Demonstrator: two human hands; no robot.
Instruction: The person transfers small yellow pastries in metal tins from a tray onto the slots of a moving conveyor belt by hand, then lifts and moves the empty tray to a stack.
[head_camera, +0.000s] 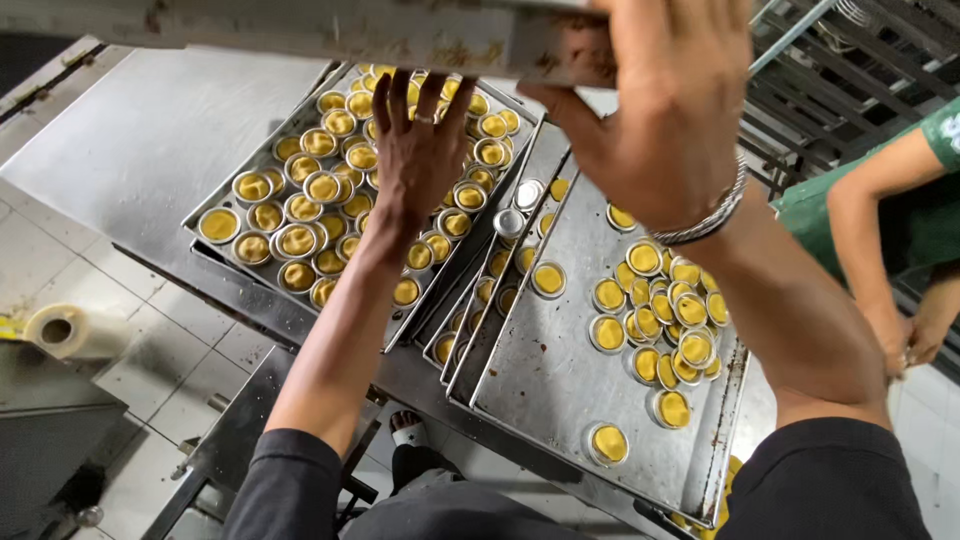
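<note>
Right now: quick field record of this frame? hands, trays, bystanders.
left hand: spread flat over the left tray, above filled tart moulds
right hand: gripping the edge of a raised tray, wrist bangle on
right tray: partly filled, moulds clustered at its right side
surface: steel table
other person: green sleeve, at right edge

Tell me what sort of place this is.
Probably a commercial bakery or pastry kitchen. Metal baking trays on a steel worktable hold many small tins of yellow filling, wire racks stand behind, and a co-worker's arm shows at the right.
</note>
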